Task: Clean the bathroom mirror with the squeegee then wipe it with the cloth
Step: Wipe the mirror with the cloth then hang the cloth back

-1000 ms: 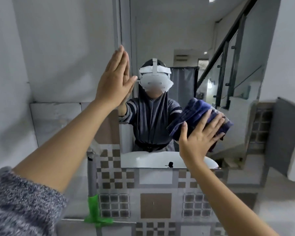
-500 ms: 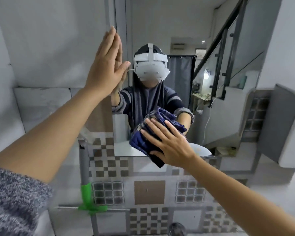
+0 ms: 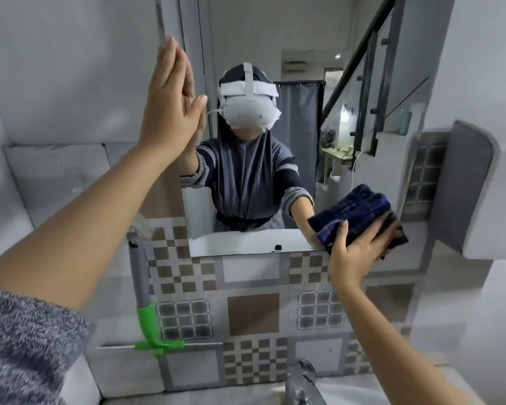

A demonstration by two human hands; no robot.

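The bathroom mirror (image 3: 304, 48) hangs on the wall ahead and reflects a person in a headset. My right hand (image 3: 355, 252) presses a folded dark blue cloth (image 3: 351, 213) flat against the mirror's lower right corner. My left hand (image 3: 170, 100) rests flat on the mirror's left edge, fingers straight and together, holding nothing. The squeegee (image 3: 145, 302), with a grey handle and green head, leans upright against the tiled wall below the mirror at the left, apart from both hands.
Patterned brown and grey tiles (image 3: 253, 314) cover the wall under the mirror. A chrome tap (image 3: 303, 381) rises over a white basin at the bottom edge. A white box-shaped fixture (image 3: 491, 194) juts out at the right, close to the cloth.
My right hand has swept the cloth from the mirror's lower middle to its lower right corner. One second ago it was higher on the right. My left hand has stayed on the left edge.
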